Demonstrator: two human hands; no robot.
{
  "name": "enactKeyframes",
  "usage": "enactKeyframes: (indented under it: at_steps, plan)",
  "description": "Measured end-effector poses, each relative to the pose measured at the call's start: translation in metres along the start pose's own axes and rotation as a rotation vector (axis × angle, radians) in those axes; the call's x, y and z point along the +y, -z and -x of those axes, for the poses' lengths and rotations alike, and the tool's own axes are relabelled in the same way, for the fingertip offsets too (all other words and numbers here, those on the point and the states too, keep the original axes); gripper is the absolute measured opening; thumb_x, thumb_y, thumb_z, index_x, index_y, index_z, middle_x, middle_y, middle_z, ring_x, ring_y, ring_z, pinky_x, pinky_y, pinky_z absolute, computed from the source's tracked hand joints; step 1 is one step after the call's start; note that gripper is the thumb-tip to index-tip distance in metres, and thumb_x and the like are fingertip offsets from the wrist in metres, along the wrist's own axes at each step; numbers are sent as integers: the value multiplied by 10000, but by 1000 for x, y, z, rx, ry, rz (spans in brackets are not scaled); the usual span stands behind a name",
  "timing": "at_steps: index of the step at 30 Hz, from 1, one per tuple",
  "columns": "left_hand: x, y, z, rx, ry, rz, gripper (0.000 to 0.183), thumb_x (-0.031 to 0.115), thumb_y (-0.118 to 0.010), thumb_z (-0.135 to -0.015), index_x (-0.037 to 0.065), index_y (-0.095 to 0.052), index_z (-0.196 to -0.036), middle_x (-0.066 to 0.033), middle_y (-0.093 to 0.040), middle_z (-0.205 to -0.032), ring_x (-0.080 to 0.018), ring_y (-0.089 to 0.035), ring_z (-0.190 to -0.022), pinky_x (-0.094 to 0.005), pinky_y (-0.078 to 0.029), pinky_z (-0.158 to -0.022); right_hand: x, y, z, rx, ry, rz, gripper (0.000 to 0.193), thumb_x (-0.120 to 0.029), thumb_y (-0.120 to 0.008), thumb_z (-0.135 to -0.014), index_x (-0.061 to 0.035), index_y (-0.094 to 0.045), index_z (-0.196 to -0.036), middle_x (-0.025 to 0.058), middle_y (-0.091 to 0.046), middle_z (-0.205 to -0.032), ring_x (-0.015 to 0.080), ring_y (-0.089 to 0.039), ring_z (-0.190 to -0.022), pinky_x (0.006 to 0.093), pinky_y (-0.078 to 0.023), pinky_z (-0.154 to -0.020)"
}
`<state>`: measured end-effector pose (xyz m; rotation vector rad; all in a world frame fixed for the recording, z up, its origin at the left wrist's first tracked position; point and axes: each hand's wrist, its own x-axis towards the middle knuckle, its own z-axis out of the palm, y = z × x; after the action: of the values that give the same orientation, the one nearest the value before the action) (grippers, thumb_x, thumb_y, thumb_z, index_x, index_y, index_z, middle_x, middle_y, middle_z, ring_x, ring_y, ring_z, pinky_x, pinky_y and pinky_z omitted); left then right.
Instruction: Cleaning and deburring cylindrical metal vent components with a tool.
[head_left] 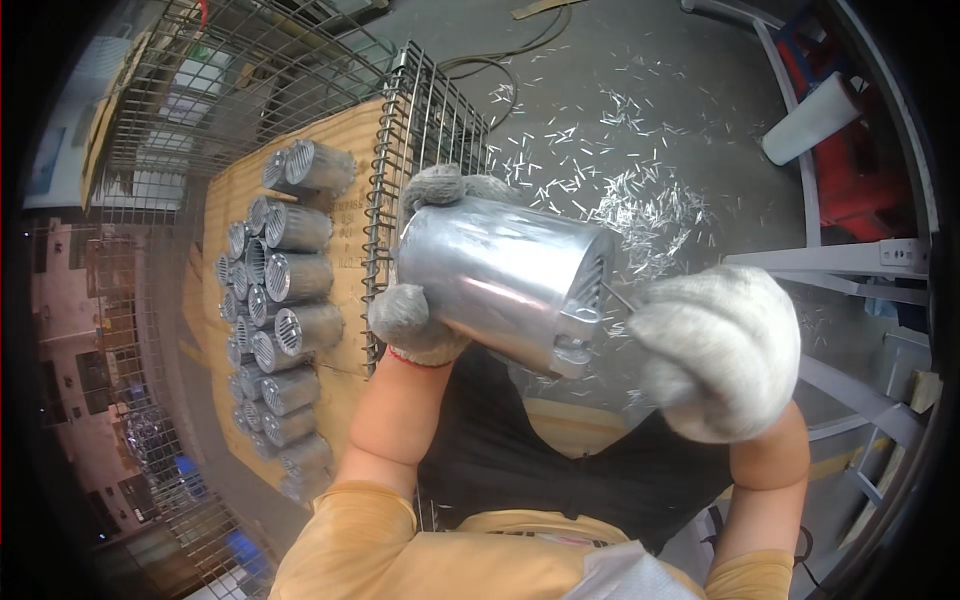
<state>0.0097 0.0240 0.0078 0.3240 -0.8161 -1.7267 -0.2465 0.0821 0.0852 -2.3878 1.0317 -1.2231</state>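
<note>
Your white-gloved left grip (425, 335) wraps the shiny silver metal cylinder (500, 270), raised beyond the right edge of the brown cardboard sheet (345, 130); your white-gloved right grip (715, 350) is curled around 1 thin metal rod (617, 297). Brace the cylinder firmly, guiding the rod lightly at its slotted end (591, 283).

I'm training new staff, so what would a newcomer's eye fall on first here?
First, the shiny cylinder at the centre, gripped by the gloved left hand; the gloved right hand holds a thin rod near its slotted end. Then the bright slivers strewn over the floor beyond, and the other cylinders grouped on cardboard at the left.
</note>
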Motion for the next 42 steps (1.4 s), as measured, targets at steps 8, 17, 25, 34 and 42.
enactKeyframes:
  at_steps: [8, 17, 25, 34, 42]
  plan:
    - [5, 1, -1, 63, 33, -182, 1008, 615, -855, -726, 197, -375, -1507, -191, -518, -1407, -409, -565, -1310, -567, -547, -1096, -8, -23, -5, 368, -747, -729, 276, -202, -445, -1141, -1, -626, -1085, 87, -701, -912, 168, -668, -730, 287, -565, -706]
    - [2, 16, 8, 67, -29, -179, 1152, 809, -766, -716, 65, -397, -1515, -226, -493, -1503, -369, -619, -1265, -506, -542, -1114, -7, -7, 35, 266, -484, -840, 332, -307, -642, -1035, 19, -669, -1091, 187, -724, -1008, 345, -717, -934, 427, -598, -781]
    - [2, 6, 1, -43, -26, -57, 929, 500, -941, -702, 216, -460, -1444, -200, -514, -1436, -402, -573, -1315, -573, -556, -1072, -10, 7, 6, -91, -77, -56, 444, -151, -793, -662, -108, -761, -1103, 119, -759, -989, 305, -751, -878, 396, -589, -720]
    - [3, 6, -5, -15, 51, 72, 937, 359, -880, -632, 139, -447, -1433, -178, -539, -1390, -387, -565, -1313, -555, -507, -1128, 0, 3, 20, -26, -186, -272, 387, -204, -781, -790, -76, -762, -1154, 127, -758, -1038, 329, -745, -911, 414, -583, -812]
    - [0, 12, 0, 0, 76, -6, 942, 477, -888, -715, 110, -446, -1461, -167, -551, -1408, -341, -573, -1312, -493, -522, -1127, -5, -27, 10, 263, -608, -934, 145, 24, -529, -1027, 33, -671, -1055, 136, -736, -918, 207, -718, -747, 335, -587, -641]
